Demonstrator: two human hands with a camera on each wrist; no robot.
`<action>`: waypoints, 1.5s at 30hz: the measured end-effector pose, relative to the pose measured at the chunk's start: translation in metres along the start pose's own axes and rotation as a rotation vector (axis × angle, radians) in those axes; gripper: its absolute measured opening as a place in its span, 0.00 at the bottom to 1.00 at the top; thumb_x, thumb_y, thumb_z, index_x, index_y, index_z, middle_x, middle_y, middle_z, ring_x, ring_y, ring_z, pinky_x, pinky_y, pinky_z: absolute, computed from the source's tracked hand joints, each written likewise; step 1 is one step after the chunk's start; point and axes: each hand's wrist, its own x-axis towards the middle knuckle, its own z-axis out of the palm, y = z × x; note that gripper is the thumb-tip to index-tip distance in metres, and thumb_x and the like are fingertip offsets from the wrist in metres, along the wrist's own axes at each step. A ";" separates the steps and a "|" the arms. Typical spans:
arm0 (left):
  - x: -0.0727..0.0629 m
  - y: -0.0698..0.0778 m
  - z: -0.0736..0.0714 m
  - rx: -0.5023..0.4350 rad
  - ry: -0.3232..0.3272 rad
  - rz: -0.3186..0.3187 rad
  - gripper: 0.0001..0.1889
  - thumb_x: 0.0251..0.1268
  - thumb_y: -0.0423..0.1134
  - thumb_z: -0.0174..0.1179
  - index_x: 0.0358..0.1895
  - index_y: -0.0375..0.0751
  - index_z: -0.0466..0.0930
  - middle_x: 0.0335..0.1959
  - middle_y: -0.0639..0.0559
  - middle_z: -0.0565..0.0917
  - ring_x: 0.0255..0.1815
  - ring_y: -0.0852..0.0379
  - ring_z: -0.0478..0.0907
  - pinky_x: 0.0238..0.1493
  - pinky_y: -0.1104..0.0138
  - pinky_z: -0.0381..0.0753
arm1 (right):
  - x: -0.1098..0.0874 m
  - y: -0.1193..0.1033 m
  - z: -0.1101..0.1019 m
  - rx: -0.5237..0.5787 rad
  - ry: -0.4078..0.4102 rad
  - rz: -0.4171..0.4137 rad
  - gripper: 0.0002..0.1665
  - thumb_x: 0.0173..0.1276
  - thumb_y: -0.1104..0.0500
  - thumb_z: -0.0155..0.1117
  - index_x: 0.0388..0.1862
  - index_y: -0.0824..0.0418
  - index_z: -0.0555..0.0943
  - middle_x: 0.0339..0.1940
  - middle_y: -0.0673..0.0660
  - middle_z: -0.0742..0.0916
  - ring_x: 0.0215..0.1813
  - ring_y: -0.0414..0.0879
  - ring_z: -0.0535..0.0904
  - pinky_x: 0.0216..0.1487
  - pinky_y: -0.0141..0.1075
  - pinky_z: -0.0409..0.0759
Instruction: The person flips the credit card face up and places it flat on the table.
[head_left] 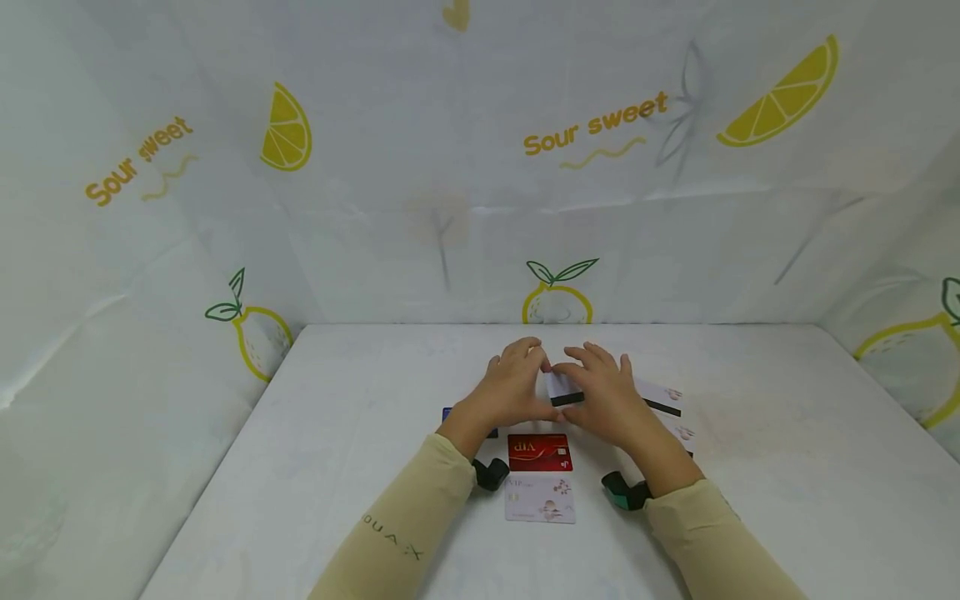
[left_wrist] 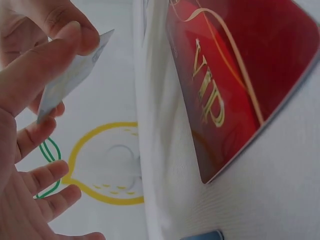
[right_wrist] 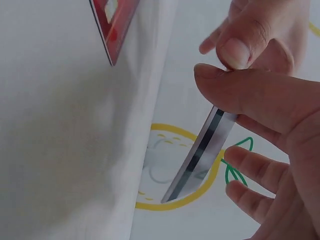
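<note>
A white card with a black stripe (head_left: 562,387) is raised in front of me, pinched by both hands. My left hand (head_left: 510,390) has thumb and index finger on it, its other fingers spread, as the left wrist view shows. The right hand (head_left: 606,395) grips the same card (right_wrist: 202,152) between thumb and fingers, and the two thumbs meet near its edge. Below the hands lies a red VIP card (head_left: 538,452), seen large in the left wrist view. Nearer to me lies a pale card with a flower print (head_left: 540,500).
White cards with black stripes (head_left: 660,395) lie right of and partly under the right hand and forearm. A blue card (head_left: 447,412) shows beside the left wrist, mostly hidden. Dark wrist-worn devices (head_left: 491,474) sit at both cuffs. A lemon-printed cloth (head_left: 405,250) hangs behind the white table (head_left: 300,467).
</note>
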 end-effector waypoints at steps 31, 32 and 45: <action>0.001 -0.007 0.007 -0.082 -0.092 -0.036 0.45 0.41 0.59 0.78 0.66 0.54 0.70 0.78 0.48 0.56 0.78 0.47 0.51 0.70 0.43 0.62 | -0.003 0.001 -0.016 0.438 -0.059 0.062 0.38 0.57 0.54 0.77 0.65 0.62 0.73 0.74 0.59 0.68 0.51 0.51 0.85 0.54 0.55 0.80; 0.001 -0.006 0.007 -0.096 -0.098 -0.038 0.45 0.41 0.59 0.78 0.66 0.54 0.70 0.78 0.48 0.55 0.78 0.48 0.51 0.71 0.43 0.62 | -0.003 0.001 -0.016 0.462 -0.063 0.062 0.38 0.58 0.54 0.76 0.65 0.62 0.73 0.74 0.59 0.68 0.51 0.51 0.85 0.54 0.55 0.80; 0.001 -0.005 0.009 -0.211 -0.153 -0.058 0.36 0.42 0.59 0.78 0.58 0.56 0.77 0.78 0.52 0.56 0.79 0.49 0.49 0.71 0.45 0.62 | -0.004 0.008 -0.017 0.616 -0.059 0.124 0.39 0.59 0.50 0.75 0.67 0.58 0.71 0.75 0.56 0.67 0.55 0.53 0.83 0.51 0.51 0.82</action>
